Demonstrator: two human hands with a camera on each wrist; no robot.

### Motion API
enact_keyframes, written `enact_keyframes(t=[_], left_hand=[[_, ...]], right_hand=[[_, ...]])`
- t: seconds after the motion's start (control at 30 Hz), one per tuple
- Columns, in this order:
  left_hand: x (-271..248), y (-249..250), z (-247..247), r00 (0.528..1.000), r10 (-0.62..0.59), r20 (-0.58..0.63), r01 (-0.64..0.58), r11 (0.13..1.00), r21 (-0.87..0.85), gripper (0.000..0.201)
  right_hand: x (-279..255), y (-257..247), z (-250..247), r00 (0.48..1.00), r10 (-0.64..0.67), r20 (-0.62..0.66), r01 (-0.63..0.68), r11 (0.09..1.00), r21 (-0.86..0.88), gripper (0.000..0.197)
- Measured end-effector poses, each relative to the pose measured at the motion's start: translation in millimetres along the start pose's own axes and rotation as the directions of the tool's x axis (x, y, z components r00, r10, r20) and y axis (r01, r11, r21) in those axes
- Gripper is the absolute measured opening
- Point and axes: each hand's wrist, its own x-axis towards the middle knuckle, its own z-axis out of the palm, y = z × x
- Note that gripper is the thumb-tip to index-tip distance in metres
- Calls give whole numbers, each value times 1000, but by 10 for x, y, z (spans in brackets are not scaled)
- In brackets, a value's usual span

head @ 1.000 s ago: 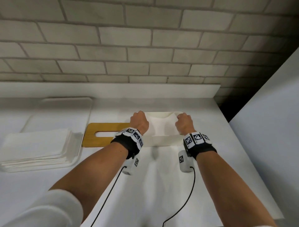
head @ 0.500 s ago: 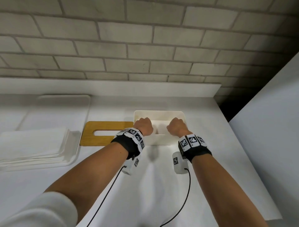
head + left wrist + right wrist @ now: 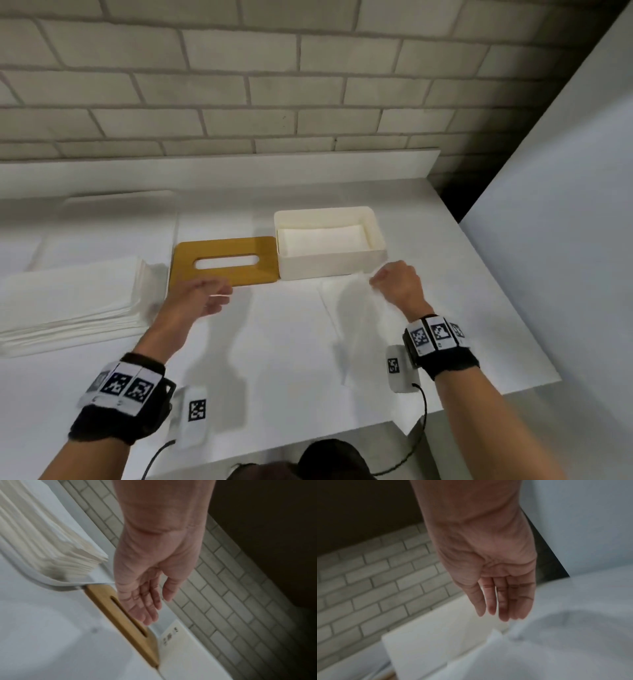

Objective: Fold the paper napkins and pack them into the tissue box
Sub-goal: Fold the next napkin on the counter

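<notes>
White counter (image 3: 274, 342) below brick wall (image 3: 239, 85)

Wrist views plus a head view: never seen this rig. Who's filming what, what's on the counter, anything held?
No robot here: a person wears one camera on the head and one on each wrist. The head view looks down at both hands; each wrist view looks along its palm. On the white counter stand an open tissue box with a folded napkin inside, its wooden lid beside it, and a napkin stack at the left. The left hand hovers open above the lid. The right hand is open too, holding nothing; a blurred loose napkin is beside it; contact unclear.
</notes>
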Motion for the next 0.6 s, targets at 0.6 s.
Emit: enact_keyframes(t=[0.6], left_hand=[[-110, -433, 402, 985, -74, 157, 83, 995, -54, 23]], right_hand=[[-136, -405, 459, 990, -141, 28, 143, 985, -99, 32]])
